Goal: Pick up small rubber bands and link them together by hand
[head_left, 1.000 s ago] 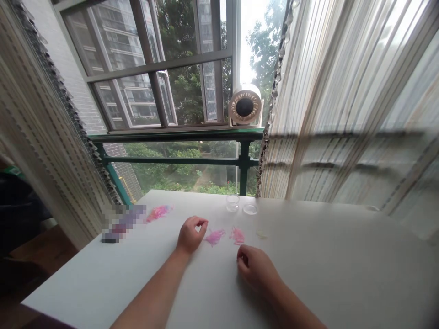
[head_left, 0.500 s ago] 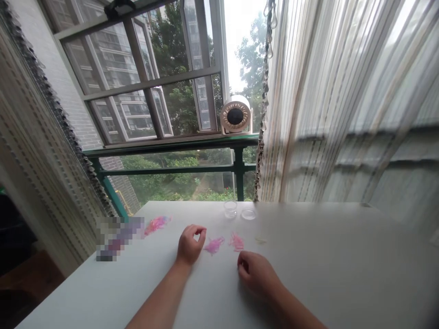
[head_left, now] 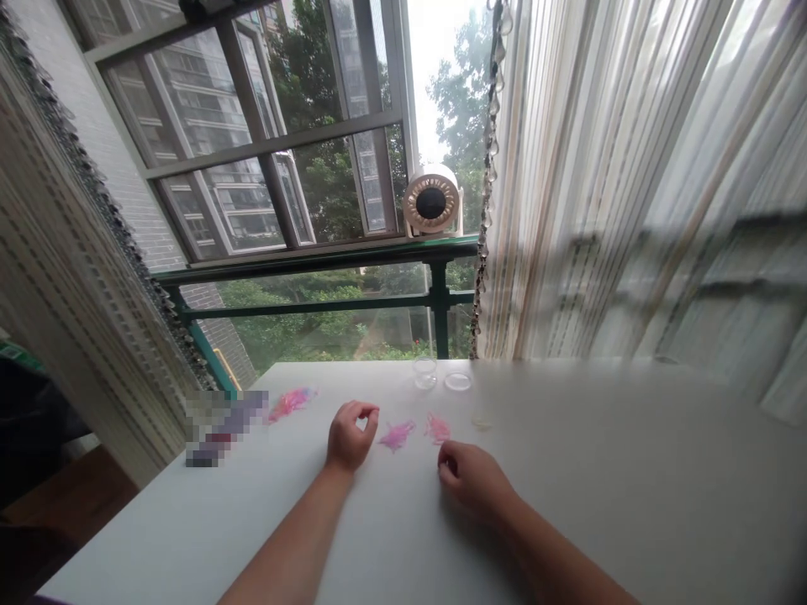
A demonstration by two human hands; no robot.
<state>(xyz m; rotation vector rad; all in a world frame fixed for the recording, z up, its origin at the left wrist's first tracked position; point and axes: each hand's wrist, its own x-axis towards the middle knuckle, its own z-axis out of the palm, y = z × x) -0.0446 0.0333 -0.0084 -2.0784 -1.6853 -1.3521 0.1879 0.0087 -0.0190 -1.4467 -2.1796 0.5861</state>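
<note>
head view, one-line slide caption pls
Left hand beside a purple pile, right hand near a pink pile on a white table, with a clear container beyond them.

Window [head_left: 265, 149], green railing [head_left: 440, 294], striped curtains [head_left: 555, 168].
Fan-like device [head_left: 431, 202], round, dark-centred, stands at the window's lower right, above the railing; curtains hang both sides, right one bead-edged; trees [head_left: 465, 109] and a multi-storey building [head_left: 195, 97] outside.

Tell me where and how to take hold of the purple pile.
I'd pinch the purple pile at its denser middle, coming from above and the left. It lies low, with loose thin pieces straying at its edges, so an edge grip would likely catch few. The left hand is beside it; the pink pile lies to its right.
</note>
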